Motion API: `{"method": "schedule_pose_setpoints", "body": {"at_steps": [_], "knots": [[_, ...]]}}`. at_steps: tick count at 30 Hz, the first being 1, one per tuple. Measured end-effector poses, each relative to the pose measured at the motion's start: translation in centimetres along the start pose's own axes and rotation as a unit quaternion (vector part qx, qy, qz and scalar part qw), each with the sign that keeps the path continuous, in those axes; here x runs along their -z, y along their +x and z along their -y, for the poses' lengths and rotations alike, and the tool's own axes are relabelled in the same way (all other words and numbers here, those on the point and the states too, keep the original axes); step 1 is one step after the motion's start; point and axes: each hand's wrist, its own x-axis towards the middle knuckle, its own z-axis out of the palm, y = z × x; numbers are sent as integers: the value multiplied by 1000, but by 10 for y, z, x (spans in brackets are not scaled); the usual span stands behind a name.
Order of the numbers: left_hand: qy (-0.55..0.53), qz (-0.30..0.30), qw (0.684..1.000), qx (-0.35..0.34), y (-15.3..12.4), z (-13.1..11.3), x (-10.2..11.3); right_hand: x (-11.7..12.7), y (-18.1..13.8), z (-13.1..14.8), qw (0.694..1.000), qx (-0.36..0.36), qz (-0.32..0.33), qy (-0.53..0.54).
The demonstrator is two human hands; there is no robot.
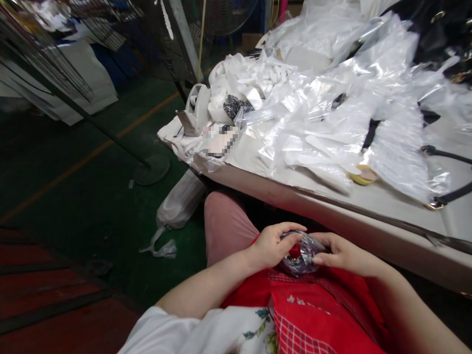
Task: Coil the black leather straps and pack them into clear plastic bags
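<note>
A ring-shaped dark coil (308,250) wrapped in clear plastic lies over my lap, with red cloth showing through its middle. My left hand (275,244) is closed on the coil's left side, thumb and fingers curled about the rim. Gripping the opposite side is my right hand (338,251), its thumb at the plastic and its fingers partly behind the coil. What the wrapped coil is made of cannot be made out. Beneath both hands is a red apron (309,309) with checked trim.
A white-covered table (265,182) stands in front, heaped with clear plastic bags (332,118). On it are a tape dispenser (195,110), a phone (220,141), a yellow tape roll (363,174) and black straps (455,194). A white sack (180,201) and round stand base (152,170) are at left.
</note>
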Motion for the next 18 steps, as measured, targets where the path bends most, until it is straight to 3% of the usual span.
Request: {"method": "schedule_pose_setpoints", "body": {"at_steps": [6, 12, 18], "knots": [[-20, -13, 999, 30, 2, 5, 0, -9, 4, 1, 1000, 9, -17, -1], [139, 41, 989, -28, 1, -6, 7, -24, 11, 2, 999, 27, -2, 33], [140, -25, 990, -7, 4, 12, -3, -19, 15, -4, 999, 39, -34, 16]]}}
